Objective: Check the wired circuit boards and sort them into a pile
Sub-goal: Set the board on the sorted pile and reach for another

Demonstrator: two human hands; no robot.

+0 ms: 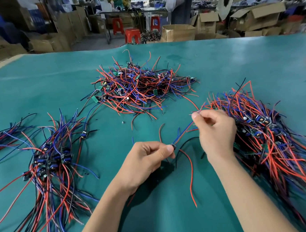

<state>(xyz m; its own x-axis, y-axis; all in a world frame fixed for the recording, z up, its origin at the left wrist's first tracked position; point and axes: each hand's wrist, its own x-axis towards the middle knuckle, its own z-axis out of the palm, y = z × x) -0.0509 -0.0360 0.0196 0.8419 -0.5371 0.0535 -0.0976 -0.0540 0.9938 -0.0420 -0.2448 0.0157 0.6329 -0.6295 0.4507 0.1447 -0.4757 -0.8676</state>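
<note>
Board hidden by fingers — side piles cropped.

Teal green desk cover, plain. Red, blue and black wires in the centre heap, small green boards mixed in. Same red/blue/black in left pile and right pile, dark blue parts on boards. Red stools behind, brown cardboard boxes.

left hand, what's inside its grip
The left hand pinches a small dark board; blue and red wires run from it to the right hand. Fingers hide most of the board.
</note>
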